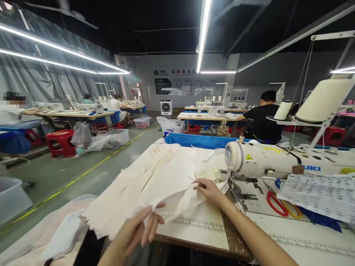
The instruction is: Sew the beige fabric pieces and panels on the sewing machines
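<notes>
My left hand [141, 229] grips the near corner of a cream fabric piece [163, 181], thumb over it and fingers under. My right hand [209, 190] pinches the same piece's right edge near the needle area of a white sewing machine [260, 160]. The cloth lies over a stack of similar cream pieces [130, 192] on the sewing table [199, 232]. A thin pointed tool seems to stick up by the right fingers.
Red and yellow scissors [277, 205] and a printed sheet [321, 192] lie right of the machine. Thread cones [321, 99] stand behind it, a blue bin [194, 141] beyond the table. Other people sit at tables left and ahead; a person in black [262, 118] sits at right.
</notes>
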Tool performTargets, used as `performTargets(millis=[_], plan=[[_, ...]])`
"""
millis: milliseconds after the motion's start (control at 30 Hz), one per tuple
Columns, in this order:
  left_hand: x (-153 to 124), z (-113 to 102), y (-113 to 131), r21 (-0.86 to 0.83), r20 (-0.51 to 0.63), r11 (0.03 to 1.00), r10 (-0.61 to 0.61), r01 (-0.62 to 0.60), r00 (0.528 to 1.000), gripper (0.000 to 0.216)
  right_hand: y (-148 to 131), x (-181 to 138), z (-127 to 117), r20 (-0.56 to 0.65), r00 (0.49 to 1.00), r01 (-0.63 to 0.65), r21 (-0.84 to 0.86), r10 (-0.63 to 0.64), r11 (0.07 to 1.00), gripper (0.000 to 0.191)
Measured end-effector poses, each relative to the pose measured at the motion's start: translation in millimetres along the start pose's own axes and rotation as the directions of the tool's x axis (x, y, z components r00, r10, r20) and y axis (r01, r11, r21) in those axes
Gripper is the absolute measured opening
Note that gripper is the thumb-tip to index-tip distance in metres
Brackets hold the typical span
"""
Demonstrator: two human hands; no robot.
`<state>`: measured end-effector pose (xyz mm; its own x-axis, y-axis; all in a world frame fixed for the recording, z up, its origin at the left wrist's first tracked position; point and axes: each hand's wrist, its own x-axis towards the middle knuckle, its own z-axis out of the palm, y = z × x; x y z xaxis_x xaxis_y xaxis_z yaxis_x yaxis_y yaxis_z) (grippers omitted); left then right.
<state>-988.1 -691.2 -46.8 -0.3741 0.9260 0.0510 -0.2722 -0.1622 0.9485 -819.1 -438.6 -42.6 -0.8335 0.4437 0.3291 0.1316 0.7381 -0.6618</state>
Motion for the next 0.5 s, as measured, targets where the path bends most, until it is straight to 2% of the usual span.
performTargets(millis=[100,133,167,200,233,267,300,333,367,400,433,500], plan=[[39,-16,15,0.143,-0.289,0.985,-0.053,0.098,0.956,0.044,-16,-8,-16,-0.086,0.995,-0.052,-0.033,0.049,0.998,0.021],[50,-19,20,0.246,-0.384,0.963,-0.009,0.111,0.923,0.042,-23,-10,-21,-0.111,0.992,-0.067,-0.054,0.06,0.996,0.021],[59,-18,24,0.383,-0.46,0.918,0.094,0.102,0.883,0.038,-30,-13,-25,-0.134,0.989,-0.081,-0.082,0.069,0.993,0.02],[65,-14,27,0.526,-0.485,0.847,0.231,0.07,0.843,0.038,-38,-15,-28,-0.152,0.986,-0.093,-0.114,0.075,0.989,0.02],[68,-7,30,0.65,-0.445,0.76,0.361,0.017,0.82,0.042,-46,-17,-30,-0.16,0.984,-0.101,-0.145,0.077,0.984,0.02],[69,3,32,0.736,-0.35,0.674,0.45,-0.055,0.822,0.047,-54,-19,-31,-0.155,0.985,-0.103,-0.174,0.076,0.979,0.021],[67,16,33,0.772,-0.224,0.62,0.471,-0.14,0.853,0.051,-62,-21,-32,-0.136,0.988,-0.095,-0.197,0.069,0.976,0.021],[65,29,33,0.767,-0.084,0.605,0.424,-0.213,0.902,0.051,-70,-23,-31,-0.107,0.993,-0.081,-0.214,0.059,0.973,0.021],[63,43,33,0.741,0.047,0.623,0.324,-0.25,0.945,0.051,-77,-25,-30,-0.076,0.996,-0.063,-0.227,0.047,0.972,0.021],[60,54,33,0.715,0.158,0.654,0.191,-0.245,0.969,0.049,-84,-28,-30,-0.051,0.998,-0.048,-0.238,0.036,0.97,0.02],[59,63,32,0.698,0.245,0.682,0.06,-0.219,0.968,0.045,-90,-31,-30,-0.031,0.999,-0.034,-0.244,0.027,0.969,0.018],[57,70,33,0.703,0.328,0.693,-0.114,-0.162,0.938,0.038,-95,-37,-32,-0.002,1.0,-0.012,-0.212,0.011,0.977,0.013]])
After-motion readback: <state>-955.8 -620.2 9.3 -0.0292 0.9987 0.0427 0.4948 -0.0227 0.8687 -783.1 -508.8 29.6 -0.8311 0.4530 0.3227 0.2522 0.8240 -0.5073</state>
